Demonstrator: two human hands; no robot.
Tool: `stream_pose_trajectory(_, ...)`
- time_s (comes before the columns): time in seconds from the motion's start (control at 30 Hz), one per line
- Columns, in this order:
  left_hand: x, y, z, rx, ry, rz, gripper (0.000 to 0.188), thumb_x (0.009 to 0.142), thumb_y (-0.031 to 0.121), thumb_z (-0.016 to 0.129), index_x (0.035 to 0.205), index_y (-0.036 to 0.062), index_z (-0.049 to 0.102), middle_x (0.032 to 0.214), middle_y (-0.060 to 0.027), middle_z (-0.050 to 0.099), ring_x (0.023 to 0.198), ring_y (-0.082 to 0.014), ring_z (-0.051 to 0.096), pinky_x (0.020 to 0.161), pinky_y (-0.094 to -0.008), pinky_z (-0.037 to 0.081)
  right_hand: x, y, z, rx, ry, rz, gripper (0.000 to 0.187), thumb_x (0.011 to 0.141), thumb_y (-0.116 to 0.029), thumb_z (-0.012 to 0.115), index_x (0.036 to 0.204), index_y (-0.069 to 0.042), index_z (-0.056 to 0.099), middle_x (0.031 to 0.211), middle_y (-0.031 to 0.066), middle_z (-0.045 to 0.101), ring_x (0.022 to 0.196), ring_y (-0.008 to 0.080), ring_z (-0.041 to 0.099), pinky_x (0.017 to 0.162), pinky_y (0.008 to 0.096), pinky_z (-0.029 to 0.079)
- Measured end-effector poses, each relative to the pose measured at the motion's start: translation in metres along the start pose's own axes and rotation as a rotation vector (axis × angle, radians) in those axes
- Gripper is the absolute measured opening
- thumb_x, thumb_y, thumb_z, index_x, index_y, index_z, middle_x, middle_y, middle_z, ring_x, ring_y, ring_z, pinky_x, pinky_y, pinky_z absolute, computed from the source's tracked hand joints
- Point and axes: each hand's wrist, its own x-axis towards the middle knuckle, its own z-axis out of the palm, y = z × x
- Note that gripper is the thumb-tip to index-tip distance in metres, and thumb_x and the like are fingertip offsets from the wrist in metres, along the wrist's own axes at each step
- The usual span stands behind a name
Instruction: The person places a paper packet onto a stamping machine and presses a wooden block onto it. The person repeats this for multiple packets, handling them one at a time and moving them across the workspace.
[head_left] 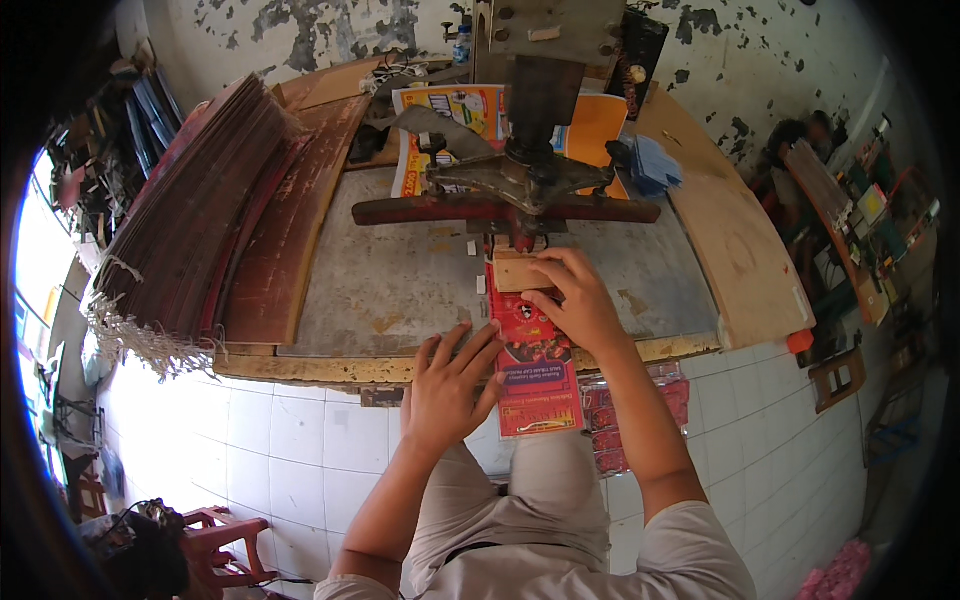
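Note:
A long red and purple printed card strip (538, 385) lies over the table's front edge, its near end hanging above my lap. On its far part rests a small wooden block (515, 275), right under the dark metal press head (522, 235). My right hand (580, 305) grips the block's right side, forefinger on top and thumb at its near edge. Beside the strip's left edge, my left hand (448, 385) is spread, with fingertips touching or very close to the card. What lies beneath the block is hidden.
A wide red metal crossbar (420, 210) of the press spans the grey tabletop (370, 290). Tall stacked brown sheets (190, 210) with frayed strings stand at left. Blue cards (655, 165) lie at back right. More red printed pieces (610, 430) sit below the table; a red stool (225, 545) stands lower left.

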Motion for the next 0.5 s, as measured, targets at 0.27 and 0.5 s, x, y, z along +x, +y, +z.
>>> stream_pose_trajectory(0.27,-0.009,-0.006,0.010,0.012,0.060,0.011,0.051,0.104,0.032,0.065,0.150,0.0119,0.071,0.163,-0.0038,0.067,0.153,-0.0296,0.058,0.125,-0.0520,0.039,-0.027,0.000,-0.009,0.088,-0.025,0.122,0.044,0.096,-0.021,0.090,0.133,-0.005,0.072,0.143,0.0141,0.070,0.131,0.0392,0.068,0.109,0.0475,0.057)
stream_pose_trajectory(0.5,-0.058,-0.026,0.040,0.167,0.187,-0.001,0.053,0.103,0.036,0.066,0.152,0.0185,0.072,0.170,-0.0017,0.061,0.159,-0.0267,0.051,0.129,-0.0487,0.032,-0.093,-0.039,-0.087,0.312,-0.131,0.158,0.041,0.093,-0.023,0.094,0.125,-0.005,0.076,0.135,0.0111,0.076,0.126,0.0320,0.073,0.108,0.0429,0.057)
